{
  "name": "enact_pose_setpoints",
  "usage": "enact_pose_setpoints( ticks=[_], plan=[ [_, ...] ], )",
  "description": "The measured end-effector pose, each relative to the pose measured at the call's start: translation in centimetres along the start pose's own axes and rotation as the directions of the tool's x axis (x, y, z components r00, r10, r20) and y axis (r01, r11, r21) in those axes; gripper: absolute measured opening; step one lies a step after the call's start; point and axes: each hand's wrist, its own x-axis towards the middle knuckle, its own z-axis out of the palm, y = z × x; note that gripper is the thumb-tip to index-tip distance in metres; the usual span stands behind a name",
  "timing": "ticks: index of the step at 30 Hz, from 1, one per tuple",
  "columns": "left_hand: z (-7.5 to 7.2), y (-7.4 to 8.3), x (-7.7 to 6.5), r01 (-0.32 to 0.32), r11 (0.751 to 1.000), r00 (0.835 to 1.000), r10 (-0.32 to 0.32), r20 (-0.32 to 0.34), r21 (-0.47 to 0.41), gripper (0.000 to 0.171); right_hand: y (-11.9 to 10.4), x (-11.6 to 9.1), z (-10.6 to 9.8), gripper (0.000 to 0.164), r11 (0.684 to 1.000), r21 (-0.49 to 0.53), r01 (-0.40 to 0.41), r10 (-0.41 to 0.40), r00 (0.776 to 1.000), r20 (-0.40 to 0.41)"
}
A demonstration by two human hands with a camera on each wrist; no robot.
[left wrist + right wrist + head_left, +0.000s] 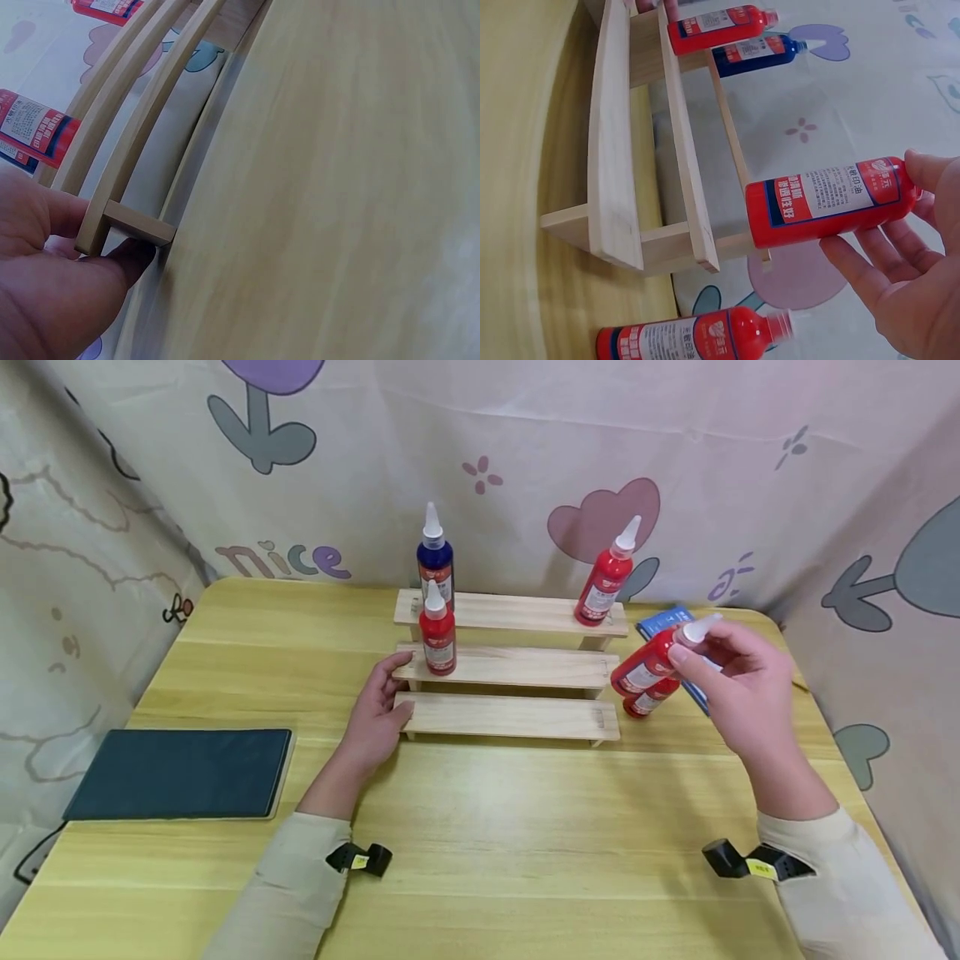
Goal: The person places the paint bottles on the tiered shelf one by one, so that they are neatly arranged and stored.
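Note:
My right hand [750,685] pinches a red ink bottle [643,667] near its white nozzle cap, tilted, just right of a three-step wooden rack [510,717]. Below it a second red bottle [690,337] stands on the table, partly hidden by the held one in the head view. At the rack's left end, my left hand [378,710] grips the two lower steps, its thumb by the front support in the left wrist view. On the top step stand a blue bottle [435,562] at left and a red bottle [602,583] at right. Another red bottle [438,639] stands on the middle step's left end.
A blue printed packet [667,620] lies behind the right hand, partly covered. On the left of the wooden table [510,860] lies a flat dark green pad [180,774]. A patterned curtain [420,460] hangs close behind the table and along both sides.

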Motion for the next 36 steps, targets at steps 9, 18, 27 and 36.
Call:
enact_pose_setpoints(
  ticks=[9,18,27,36],
  plan=[
    [-0.1,-0.1,-0.1,0.002,1.000,1.000,-0.002,0.004,-0.005,0.069,0.0,1.7,1.7,0.029,0.999,-0.036,0.024,-0.022,0.998,0.062],
    [-0.1,0.0,-0.1,0.007,1.000,1.000,-0.007,-0.002,-0.011,0.070,0.2,3.0,3.5,0.027,0.999,0.015,0.040,-0.042,0.990,0.133],
    [-0.1,-0.1,-0.1,0.001,1.000,1.000,-0.001,0.005,-0.020,0.070,0.6,3.6,4.1,0.027,0.999,-0.039,0.032,-0.025,0.985,0.168],
    [-0.1,0.0,-0.1,0.000,1.000,1.000,0.000,0.002,-0.018,0.069,1.1,3.7,4.4,0.027,0.997,-0.081,0.014,0.002,0.981,0.193]
  ],
)
